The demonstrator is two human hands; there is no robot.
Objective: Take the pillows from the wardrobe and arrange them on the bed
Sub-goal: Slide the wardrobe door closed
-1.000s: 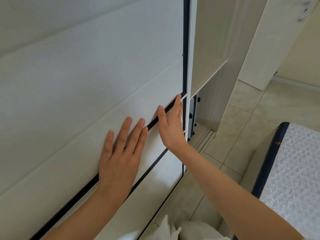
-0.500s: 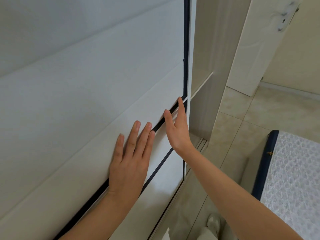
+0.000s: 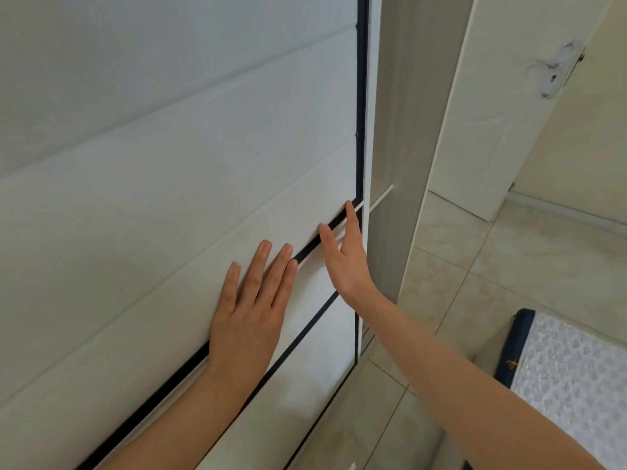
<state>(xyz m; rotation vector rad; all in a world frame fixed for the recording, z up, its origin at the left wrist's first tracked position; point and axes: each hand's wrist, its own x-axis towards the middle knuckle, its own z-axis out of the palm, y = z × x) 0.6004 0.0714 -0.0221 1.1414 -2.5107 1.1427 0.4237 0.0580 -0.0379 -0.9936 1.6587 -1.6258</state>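
A white sliding wardrobe door (image 3: 163, 171) with black trim fills the left of the view. My left hand (image 3: 251, 310) lies flat on the door panel, fingers straight and together. My right hand (image 3: 346, 256) rests edge-on against the door near its black horizontal strip, fingers extended, close to the door's right edge. Only a narrow slit of the wardrobe interior (image 3: 390, 137) with a shelf edge shows to the right of the door. The bed (image 3: 576, 374), a patterned white mattress with dark blue piping, shows at the lower right. No pillow is clearly visible.
A white room door (image 3: 502, 106) with a damaged latch area stands open beyond the wardrobe. Beige floor tiles (image 3: 492, 283) lie between the wardrobe and the bed. A small white scrap (image 3: 353, 465) shows at the bottom edge.
The sliding door has travelled right, shrinking the open gap of the wardrobe to a slit. Both hands moved right with it. The white pillows at the bottom edge have left the view.
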